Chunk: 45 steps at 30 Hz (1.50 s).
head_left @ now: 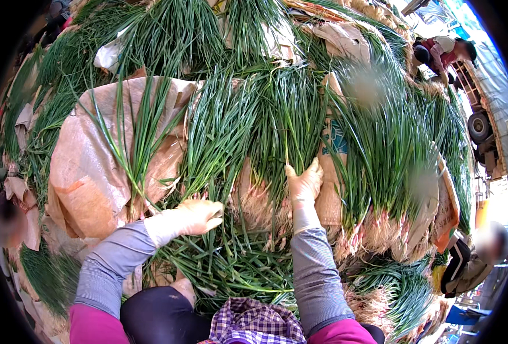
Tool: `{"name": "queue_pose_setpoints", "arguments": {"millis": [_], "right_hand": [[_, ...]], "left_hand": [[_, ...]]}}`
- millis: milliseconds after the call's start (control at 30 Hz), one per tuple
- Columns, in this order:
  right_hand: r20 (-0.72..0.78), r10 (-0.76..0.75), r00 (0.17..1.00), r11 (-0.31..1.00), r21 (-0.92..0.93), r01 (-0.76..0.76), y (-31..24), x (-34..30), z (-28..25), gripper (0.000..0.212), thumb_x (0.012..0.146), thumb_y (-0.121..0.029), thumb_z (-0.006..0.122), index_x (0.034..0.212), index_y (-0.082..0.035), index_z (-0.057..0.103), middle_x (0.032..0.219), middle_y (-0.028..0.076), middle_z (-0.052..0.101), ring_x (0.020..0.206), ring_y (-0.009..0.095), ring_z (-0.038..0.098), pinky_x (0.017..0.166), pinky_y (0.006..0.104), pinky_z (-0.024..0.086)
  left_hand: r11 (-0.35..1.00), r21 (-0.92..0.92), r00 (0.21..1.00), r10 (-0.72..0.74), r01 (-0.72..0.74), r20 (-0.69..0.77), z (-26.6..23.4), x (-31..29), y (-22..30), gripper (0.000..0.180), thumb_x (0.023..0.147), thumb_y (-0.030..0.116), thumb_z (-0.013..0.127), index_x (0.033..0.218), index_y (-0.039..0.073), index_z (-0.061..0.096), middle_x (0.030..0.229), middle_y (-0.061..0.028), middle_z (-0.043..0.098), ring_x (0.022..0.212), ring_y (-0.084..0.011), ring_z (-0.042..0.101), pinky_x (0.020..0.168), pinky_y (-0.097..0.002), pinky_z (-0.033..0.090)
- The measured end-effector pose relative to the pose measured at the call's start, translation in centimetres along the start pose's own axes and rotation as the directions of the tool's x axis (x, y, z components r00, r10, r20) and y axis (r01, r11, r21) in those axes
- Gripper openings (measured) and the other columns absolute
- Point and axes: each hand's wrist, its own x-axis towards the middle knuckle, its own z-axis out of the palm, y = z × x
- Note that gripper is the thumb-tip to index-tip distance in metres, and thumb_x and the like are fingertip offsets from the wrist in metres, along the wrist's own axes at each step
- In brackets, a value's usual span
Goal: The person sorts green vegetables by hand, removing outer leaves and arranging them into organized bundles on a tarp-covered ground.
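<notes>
My left hand (199, 217), in a pale yellow glove, hovers over the root ends of the green stalks in front of me. Its fingers are loosely bent and slightly apart, with nothing seen in them. My right hand (304, 182), gloved alike, rests on a bundle of spring onions (282, 114), long green leaves with pinkish-white root ends. Thumb and forefinger stand apart there, and a yellowish stalk (286, 150) rises just beyond the thumb tip. Its other fingers are hidden. Left of the bundles, a few loose spring onions (136, 143) lie on a tan woven sack (90, 155).
More bundles (380, 155) with stringy roots lie to the right, beside an orange-edged sack (448, 200). Loose green leaves (225, 269) cover the ground before my knees. Other people sit at the right (477, 258), far right (446, 51) and left edge. A vehicle wheel (479, 126) stands beyond.
</notes>
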Motion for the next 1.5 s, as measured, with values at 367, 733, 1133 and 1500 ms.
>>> {"name": "queue_pose_setpoints", "arguments": {"millis": [367, 733, 1133, 1500], "right_hand": [[0.678, -0.077, 0.731, 0.601, 0.616, -0.509, -2.8, -0.3, -2.6, 0.016, 0.087, -0.022, 0.062, 0.085, -0.005, 0.061, 0.078, 0.002, 0.064, 0.07, 0.01, 0.058, 0.063, 0.025, 0.044], [0.743, -0.233, 0.627, 0.67, 0.591, -0.45, -6.0, -14.4, -2.9, 0.011, 0.088, -0.01, 0.062, 0.09, 0.001, 0.061, 0.079, 0.002, 0.063, 0.07, 0.007, 0.055, 0.063, 0.0218, 0.045], [0.824, -0.348, 0.447, 0.543, 0.566, -0.621, -5.0, -16.5, -1.5, 0.018, 0.092, -0.012, 0.055, 0.092, 0.004, 0.065, 0.082, 0.004, 0.065, 0.071, 0.01, 0.058, 0.069, 0.0226, 0.047], [0.757, -0.28, 0.591, 0.699, 0.583, -0.415, -5.2, -13.4, -0.7, 0.036, 0.082, -0.02, 0.071, 0.102, 0.005, 0.056, 0.078, 0.006, 0.063, 0.071, 0.013, 0.058, 0.061, 0.0236, 0.047]], "left_hand": [[0.532, -0.838, 0.961, -0.149, -0.12, -0.232, 5.2, 2.0, -2.4, 0.018, 0.091, 0.017, 0.056, 0.102, 0.003, 0.057, 0.087, -0.0037, 0.063, 0.08, -0.0107, 0.058, 0.074, -0.0252, 0.047], [-0.233, -0.972, 0.947, -0.302, 0.035, 0.107, 5.3, 2.1, -0.3, 0.012, 0.091, 0.018, 0.056, 0.094, 0.007, 0.058, 0.083, -0.0014, 0.061, 0.073, -0.0109, 0.058, 0.065, -0.0282, 0.051], [-0.317, -0.949, 0.968, -0.236, 0.007, 0.086, 8.7, 0.9, -1.3, 0.02, 0.095, 0.019, 0.049, 0.108, 0.004, 0.053, 0.094, -0.005, 0.06, 0.081, -0.0133, 0.058, 0.069, -0.025, 0.05], [-0.157, -0.986, 0.952, -0.288, 0.059, 0.102, 8.2, -0.5, -0.6, 0.016, 0.091, 0.013, 0.056, 0.105, 0.007, 0.053, 0.087, -0.0029, 0.061, 0.075, -0.0116, 0.061, 0.063, -0.0236, 0.051]]}}
